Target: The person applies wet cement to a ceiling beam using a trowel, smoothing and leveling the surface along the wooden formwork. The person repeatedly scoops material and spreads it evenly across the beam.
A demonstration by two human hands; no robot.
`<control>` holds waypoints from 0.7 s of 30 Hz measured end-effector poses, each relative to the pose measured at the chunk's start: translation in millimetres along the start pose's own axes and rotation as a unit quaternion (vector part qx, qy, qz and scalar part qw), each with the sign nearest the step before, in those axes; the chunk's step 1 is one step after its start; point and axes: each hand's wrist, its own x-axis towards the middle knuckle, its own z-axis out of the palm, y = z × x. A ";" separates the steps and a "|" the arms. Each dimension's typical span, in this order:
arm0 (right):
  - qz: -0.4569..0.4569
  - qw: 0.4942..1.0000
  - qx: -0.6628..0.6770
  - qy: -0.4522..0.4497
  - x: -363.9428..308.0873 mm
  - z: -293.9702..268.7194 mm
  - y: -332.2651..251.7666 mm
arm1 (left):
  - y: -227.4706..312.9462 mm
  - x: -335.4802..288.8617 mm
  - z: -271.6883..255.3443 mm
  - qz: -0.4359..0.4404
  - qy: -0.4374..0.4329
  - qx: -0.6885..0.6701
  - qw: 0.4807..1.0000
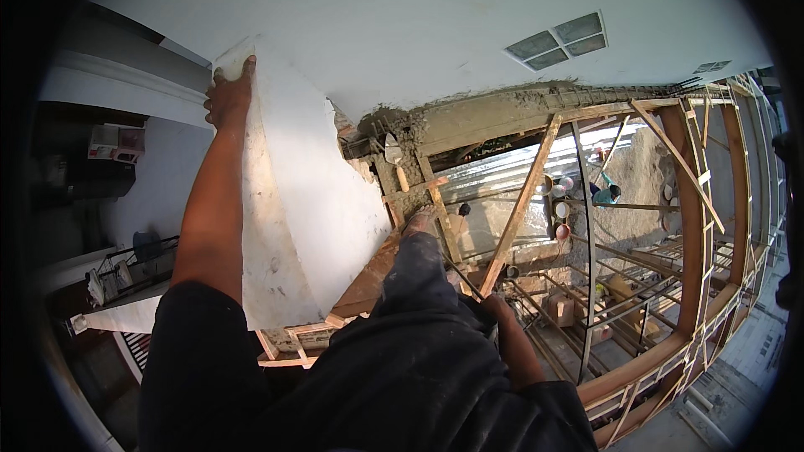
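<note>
My left arm is stretched up, and my left hand [229, 94] is closed round the top edge of a white wall [306, 167]. Low beside my dark clothing is my right hand [501, 311], curled at the end of a thin dark rod [463, 274] and close to the foot of a slanted wooden brace [523, 205]. Its fingers are mostly hidden, so what they hold cannot be made out. Beyond my bare foot [420, 220], a pointed trowel [394, 151] with a wooden handle lies on rough wet mortar [408, 127] at the broken wall edge.
A pale wall with a four-pane window [559, 42] spans the far side. Wooden framing [688, 226] and a dark upright post [584, 243] stand at right. Far below, another person [606, 193] is near several buckets [562, 211]. A room with a dark rack [134, 264] lies at left.
</note>
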 end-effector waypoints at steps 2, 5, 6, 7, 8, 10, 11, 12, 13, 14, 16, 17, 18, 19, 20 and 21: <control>0.003 1.000 0.008 -0.006 -10.1 -17.5 -9.6 | -0.1 -0.3 -0.6 0.001 0.000 -0.001 1.000; 0.015 1.000 0.004 0.007 -19.8 -39.6 -25.5 | -0.7 -1.5 -1.0 0.001 -0.004 -0.007 1.000; 0.023 1.000 -0.001 0.012 -19.3 -43.1 -30.4 | -1.5 -1.6 -1.1 0.003 -0.006 -0.007 1.000; 0.035 0.999 -0.008 0.015 -16.5 -45.7 -34.3 | -1.8 -1.7 -1.0 0.006 -0.003 -0.009 1.000; 0.032 0.999 -0.015 0.010 -12.1 -46.4 -37.7 | -2.8 -2.0 -0.7 0.010 0.000 -0.007 1.000; 0.051 0.998 -0.039 0.008 0.9 -46.1 -41.9 | -4.1 -0.7 0.1 0.012 -0.004 -0.006 1.000; 0.035 0.999 -0.035 0.002 8.1 -45.4 -43.4 | -4.8 0.3 0.9 0.014 -0.006 -0.003 1.000; 0.033 0.999 -0.038 0.011 15.1 -45.6 -45.0 | -5.8 1.5 1.5 0.014 -0.008 -0.003 1.000; 0.031 0.998 -0.041 0.019 21.1 -46.0 -46.6 | -7.1 2.6 2.2 0.014 -0.006 -0.001 1.000; -0.035 0.992 -0.121 -0.022 25.9 -48.5 -47.4 | -7.8 3.7 3.5 0.014 -0.005 0.001 1.000; -0.141 0.941 -0.295 -0.089 32.3 -55.4 -50.9 | -9.1 5.5 6.2 0.016 -0.002 0.004 1.000; -0.126 0.963 -0.224 -0.084 33.3 -59.5 -53.4 | -9.9 5.9 7.4 0.019 0.003 0.002 1.000; -0.087 0.979 -0.175 -0.064 33.5 -62.9 -56.8 | -11.1 6.4 8.4 0.022 0.008 0.000 1.000; -0.050 0.989 -0.132 -0.049 32.2 -68.3 -59.7 | -11.4 7.2 8.8 0.023 0.007 -0.002 1.000; -0.051 0.983 -0.162 -0.068 30.5 -73.3 -63.9 | -12.7 8.2 8.6 0.026 -0.005 -0.006 1.000; -0.092 0.974 -0.195 -0.069 25.7 -80.3 -65.9 | -14.1 8.1 9.2 0.031 -0.006 -0.017 0.999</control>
